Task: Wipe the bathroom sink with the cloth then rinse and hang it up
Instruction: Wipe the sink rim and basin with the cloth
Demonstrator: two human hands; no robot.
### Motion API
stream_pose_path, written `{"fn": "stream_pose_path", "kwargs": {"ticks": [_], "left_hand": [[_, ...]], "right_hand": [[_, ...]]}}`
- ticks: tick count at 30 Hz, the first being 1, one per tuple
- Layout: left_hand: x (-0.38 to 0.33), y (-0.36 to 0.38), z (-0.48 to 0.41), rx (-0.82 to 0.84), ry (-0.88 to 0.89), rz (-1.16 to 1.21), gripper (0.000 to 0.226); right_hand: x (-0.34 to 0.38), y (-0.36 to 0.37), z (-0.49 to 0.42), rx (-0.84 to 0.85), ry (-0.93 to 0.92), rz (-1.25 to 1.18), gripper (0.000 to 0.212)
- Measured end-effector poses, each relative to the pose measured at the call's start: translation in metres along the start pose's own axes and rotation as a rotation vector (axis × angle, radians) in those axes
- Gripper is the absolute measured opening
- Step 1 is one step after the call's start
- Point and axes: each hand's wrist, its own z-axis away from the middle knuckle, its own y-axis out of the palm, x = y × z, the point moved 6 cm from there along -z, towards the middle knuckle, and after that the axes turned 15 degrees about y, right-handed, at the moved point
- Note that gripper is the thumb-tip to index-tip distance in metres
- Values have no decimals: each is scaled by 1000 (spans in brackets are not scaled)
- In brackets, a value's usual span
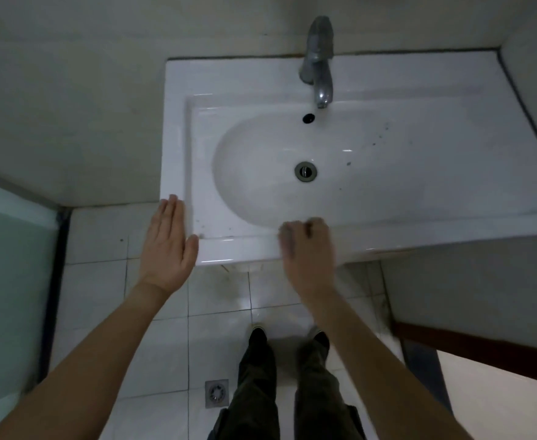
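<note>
Two bare hands at white sink (419,90) front rim, lower middle of frame. Cloth not visible anywhere. Left hand (168,246) flat, palm down, fingers straight and pressed together, thumb out, over rim's left corner. Right hand (308,246) blurred, fingers curled on front edge; pinching anything or not, cannot tell. Faucet (317,61) top centre, drain (305,171) mid-basin, dark specks to its right.
</note>
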Motion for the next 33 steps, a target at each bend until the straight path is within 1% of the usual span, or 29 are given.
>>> {"fn": "stream_pose_path", "kwargs": {"ticks": [3, 5, 6, 7, 8, 9, 10, 11, 12, 13, 14, 15, 16, 17, 18, 20, 21, 23, 24, 25, 27, 28, 29, 31, 33], "left_hand": [[1, 0, 1, -14, -32, 34, 64], [1, 0, 1, -21, -26, 48, 63], [1, 1, 1, -33, -21, 52, 63], [1, 2, 1, -44, -16, 57, 62], [1, 2, 1, -53, -11, 62, 62], [0, 3, 1, -59, -3, 61, 61], [-1, 3, 0, -65, 2, 61, 61], [-1, 3, -1, -70, 1, 64, 61], [-1, 2, -2, -69, -1, 71, 60], [-2, 1, -2, -62, 0, 75, 60], [-2, 2, -2, -52, 3, 73, 60], [-3, 2, -3, -45, 10, 62, 60], [-3, 2, -3, -46, 14, 54, 60], [-2, 2, -2, -50, 11, 54, 60], [-1, 2, -1, -52, 5, 62, 60], [0, 0, 0, -47, -1, 71, 60], [0, -1, 0, -38, 0, 72, 60], [0, -2, 0, -19, -2, 70, 60], [1, -3, 0, -18, -7, 66, 60], [1, -3, 0, -19, -13, 65, 60], [2, -2, 0, -21, -24, 79, 60], [3, -1, 0, -25, -27, 88, 60], [3, -1, 0, -31, -27, 93, 60], [6, 0, -1, -32, -16, 107, 61], [7, 3, 1, -34, -4, 126, 62]], "right_hand": [[-119, -46, -20, -88, 290, -19, 6], [-173, -62, -32, -125, 475, -13, 19], [-182, -63, -36, -139, 515, 0, 25], [-178, -60, -37, -169, 513, 38, 28], [-162, -56, -35, -192, 480, 56, 26], [-137, -48, -32, -173, 408, 77, 20], [-103, -33, -24, -130, 292, 172, 14], [-64, -13, -13, -66, 158, 238, 21], [-23, 3, -4, -1, 78, 217, 33], [15, 14, 1, 24, 32, 171, 44], [47, 24, 6, 48, 14, 89, 52], [70, 34, 8, 76, 25, 49, 52], [86, 37, 8, 82, 67, 30, 42], [91, 38, 8, 68, 75, 0, 31], [93, 35, 8, 80, 37, -7, 24], [82, 29, 10, 184, -83, -9, 19], [66, 25, 8, 199, -116, 23, 17], [20, 9, 1, 150, -135, 137, 15], [-7, -1, -4, 119, -97, 171, 11], [-36, -11, -9, 101, 5, 148, 8], [-79, -29, -16, 34, 278, 29, 14], [-89, -32, -19, -9, 379, -29, 19], [-91, -31, -19, -45, 450, -34, 23], [-71, -19, -14, -94, 481, 7, 24], [-28, -3, -1, -76, 428, 8, 25]]}}
